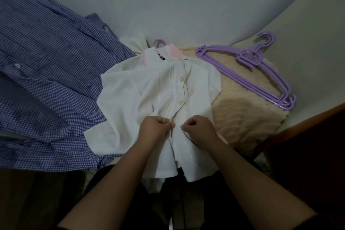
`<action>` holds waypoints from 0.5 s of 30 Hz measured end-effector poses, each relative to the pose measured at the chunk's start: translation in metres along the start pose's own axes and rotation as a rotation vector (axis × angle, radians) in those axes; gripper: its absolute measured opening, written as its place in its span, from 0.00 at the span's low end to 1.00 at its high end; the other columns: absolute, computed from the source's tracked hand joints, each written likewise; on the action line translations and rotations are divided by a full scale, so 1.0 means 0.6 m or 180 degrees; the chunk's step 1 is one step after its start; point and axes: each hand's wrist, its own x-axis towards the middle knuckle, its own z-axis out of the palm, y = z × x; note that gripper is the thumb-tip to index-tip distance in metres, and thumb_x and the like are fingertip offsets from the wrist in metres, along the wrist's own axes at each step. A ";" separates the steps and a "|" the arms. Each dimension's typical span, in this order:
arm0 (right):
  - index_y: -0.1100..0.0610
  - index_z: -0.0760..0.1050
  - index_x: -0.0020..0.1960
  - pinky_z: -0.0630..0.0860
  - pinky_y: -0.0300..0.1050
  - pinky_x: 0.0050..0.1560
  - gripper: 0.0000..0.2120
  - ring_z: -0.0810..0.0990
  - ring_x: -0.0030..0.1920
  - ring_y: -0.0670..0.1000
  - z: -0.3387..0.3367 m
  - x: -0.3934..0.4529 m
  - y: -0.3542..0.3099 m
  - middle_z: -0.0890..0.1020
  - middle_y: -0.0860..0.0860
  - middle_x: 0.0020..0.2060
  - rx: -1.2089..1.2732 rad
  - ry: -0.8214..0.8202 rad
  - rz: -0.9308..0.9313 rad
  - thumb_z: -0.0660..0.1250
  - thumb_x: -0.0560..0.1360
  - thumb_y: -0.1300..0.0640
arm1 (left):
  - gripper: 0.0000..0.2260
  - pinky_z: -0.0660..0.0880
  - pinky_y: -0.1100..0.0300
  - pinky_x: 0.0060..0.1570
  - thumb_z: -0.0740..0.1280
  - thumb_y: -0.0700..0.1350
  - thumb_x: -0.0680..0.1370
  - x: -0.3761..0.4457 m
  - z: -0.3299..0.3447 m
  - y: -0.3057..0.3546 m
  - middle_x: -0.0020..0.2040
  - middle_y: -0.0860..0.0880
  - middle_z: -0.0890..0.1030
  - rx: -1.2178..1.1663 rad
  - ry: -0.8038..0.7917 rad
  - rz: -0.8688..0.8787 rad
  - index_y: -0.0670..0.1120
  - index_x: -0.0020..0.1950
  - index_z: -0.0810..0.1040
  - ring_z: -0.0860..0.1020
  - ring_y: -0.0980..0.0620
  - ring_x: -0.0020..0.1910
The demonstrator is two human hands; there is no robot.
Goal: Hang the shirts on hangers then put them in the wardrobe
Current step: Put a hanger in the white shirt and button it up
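A white shirt (164, 99) with a pink collar lies front up at the centre of the view, its collar toward 12 o'clock and its hem hanging over the near edge of the tabletop (248, 117), which is covered by a cream cloth. A purple hook (159, 42) shows just past the collar at 12 o'clock, so a hanger sits inside the shirt, though the rest of it is hidden by the fabric. Three buttons run down the placket above the hands. The left hand (155, 129) is curled and pinches the left edge of the placket low on the shirt; the right hand (198, 127) is curled too and pinches the facing edge, the two hands nearly touching at the opening. At about 2 o'clock from the shirt, a stack of purple hangers (248, 69) lies flat on the cloth, apart from the shirt, hooks pointing toward 12 o'clock. At 9 o'clock a blue checked shirt (46, 80) is spread wide, its edge tucked under the white shirt's sleeve. A pale wall (186, 5) rises behind everything.
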 end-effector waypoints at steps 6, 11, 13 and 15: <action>0.56 0.75 0.38 0.65 0.30 0.32 0.05 0.74 0.37 0.46 -0.001 -0.007 -0.016 0.79 0.49 0.36 -0.0699 0.0073 -0.0227 0.65 0.73 0.60 | 0.03 0.78 0.61 0.44 0.71 0.41 0.75 -0.024 -0.006 0.026 0.40 0.54 0.83 -0.0339 -0.0049 0.0142 0.46 0.45 0.85 0.80 0.57 0.37; 0.55 0.77 0.38 0.75 0.36 0.30 0.08 0.79 0.29 0.46 -0.013 -0.028 -0.024 0.81 0.53 0.32 0.0694 0.0041 -0.0060 0.66 0.73 0.65 | 0.09 0.78 0.57 0.54 0.70 0.38 0.74 -0.035 0.001 0.030 0.50 0.49 0.84 -0.0357 -0.0174 0.0201 0.41 0.53 0.84 0.81 0.52 0.47; 0.61 0.79 0.45 0.77 0.36 0.29 0.05 0.79 0.28 0.47 -0.014 -0.031 -0.026 0.81 0.55 0.31 0.1140 -0.0055 0.0072 0.66 0.74 0.67 | 0.10 0.78 0.58 0.53 0.70 0.37 0.74 -0.037 0.001 0.030 0.50 0.47 0.84 -0.0339 -0.0197 0.0238 0.42 0.55 0.83 0.81 0.52 0.47; 0.61 0.78 0.47 0.78 0.38 0.33 0.05 0.80 0.31 0.48 -0.012 -0.032 -0.029 0.81 0.55 0.32 0.1281 -0.0115 0.0083 0.66 0.74 0.67 | 0.10 0.77 0.58 0.49 0.69 0.37 0.74 -0.039 -0.001 0.031 0.47 0.46 0.85 -0.0383 -0.0200 0.0255 0.43 0.54 0.84 0.81 0.52 0.44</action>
